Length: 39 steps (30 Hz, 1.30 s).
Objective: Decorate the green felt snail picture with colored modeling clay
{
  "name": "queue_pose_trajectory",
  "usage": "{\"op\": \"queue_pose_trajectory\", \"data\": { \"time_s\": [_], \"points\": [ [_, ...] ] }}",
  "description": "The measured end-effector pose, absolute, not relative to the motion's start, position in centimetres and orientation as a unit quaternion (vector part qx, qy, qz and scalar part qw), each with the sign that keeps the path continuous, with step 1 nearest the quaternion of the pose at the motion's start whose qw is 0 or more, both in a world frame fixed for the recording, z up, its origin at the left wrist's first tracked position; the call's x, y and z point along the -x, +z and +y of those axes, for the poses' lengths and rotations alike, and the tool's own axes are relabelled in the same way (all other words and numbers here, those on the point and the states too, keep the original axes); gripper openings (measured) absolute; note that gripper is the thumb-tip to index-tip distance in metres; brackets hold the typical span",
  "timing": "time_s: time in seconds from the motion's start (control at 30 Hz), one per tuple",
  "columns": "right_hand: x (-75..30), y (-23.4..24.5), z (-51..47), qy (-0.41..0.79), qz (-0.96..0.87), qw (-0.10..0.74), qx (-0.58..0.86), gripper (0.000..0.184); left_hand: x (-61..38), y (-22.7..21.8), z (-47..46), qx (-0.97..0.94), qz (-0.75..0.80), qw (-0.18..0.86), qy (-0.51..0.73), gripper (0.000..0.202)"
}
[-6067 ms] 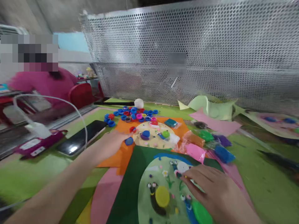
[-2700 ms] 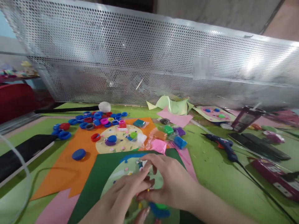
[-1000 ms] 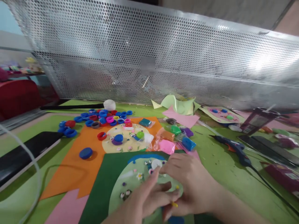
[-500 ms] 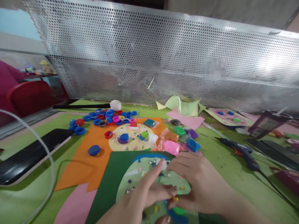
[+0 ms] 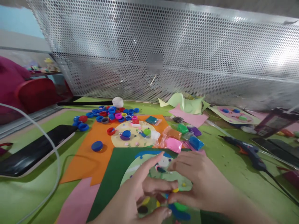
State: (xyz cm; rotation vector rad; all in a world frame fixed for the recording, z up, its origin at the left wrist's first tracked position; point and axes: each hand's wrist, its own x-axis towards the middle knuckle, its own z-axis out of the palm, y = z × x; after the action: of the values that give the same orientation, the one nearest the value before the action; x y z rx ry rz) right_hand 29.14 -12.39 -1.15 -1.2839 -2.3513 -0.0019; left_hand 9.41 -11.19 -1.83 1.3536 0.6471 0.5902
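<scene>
My left hand (image 5: 149, 189) and my right hand (image 5: 196, 180) are close together over a pale green oval cutout (image 5: 129, 172) on a dark green sheet (image 5: 106, 174). A small yellow piece of clay (image 5: 175, 190) shows at my right thumb, touching a left fingertip; my other right fingers curl over it, partly hidden. The fingers of my left hand are spread, its thumb apart. Decorating the cutout are a white round piece (image 5: 163, 161), a blue strip (image 5: 181, 213) and a green patch (image 5: 181, 206), partly covered by my hands.
Coloured bottle caps (image 5: 112, 115) lie in a heap at back left, near a decorated cream cutout (image 5: 119, 141). Clay packets (image 5: 174, 144) lie beyond my hands. A glue gun (image 5: 245, 151) is at right; a black phone-like device (image 5: 37, 147) and cable (image 5: 57, 161) are at left. A perforated metal panel (image 5: 163, 46) stands behind.
My left thumb and fingers have spread slightly and shifted, showing more of the cutout's white round piece. The yellow piece stays between my hands. The whole view has tilted slightly.
</scene>
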Motion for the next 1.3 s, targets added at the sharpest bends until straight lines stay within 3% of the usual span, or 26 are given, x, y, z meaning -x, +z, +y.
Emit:
{"op": "queue_pose_trajectory", "data": {
  "time_s": [0.33,0.57,0.77,0.93,1.3],
  "points": [
    [-29.5,-0.5,-12.4,0.012,-0.871,0.197,0.45,0.051,-9.3,-0.7,-10.6,-0.617,0.343,0.653,0.274,0.066],
    [-28.7,-1.3,-12.7,0.016,-0.875,0.204,0.438,0.032,-9.8,-0.8,-10.5,-0.596,0.358,0.672,0.254,0.059],
    [-28.4,-0.7,-13.3,-0.054,-0.862,0.29,0.412,0.056,-9.7,-1.0,-10.1,-0.555,0.364,0.703,0.254,0.062],
    [-28.1,-0.5,-13.5,-0.058,-0.872,0.305,0.378,0.036,-9.7,-2.1,-9.4,-0.51,0.348,0.745,0.252,0.065],
    [-27.9,-0.3,-13.2,-0.022,-0.879,0.296,0.373,0.025,-9.9,-1.3,-9.1,-0.469,0.374,0.766,0.231,0.066]
  ]
}}
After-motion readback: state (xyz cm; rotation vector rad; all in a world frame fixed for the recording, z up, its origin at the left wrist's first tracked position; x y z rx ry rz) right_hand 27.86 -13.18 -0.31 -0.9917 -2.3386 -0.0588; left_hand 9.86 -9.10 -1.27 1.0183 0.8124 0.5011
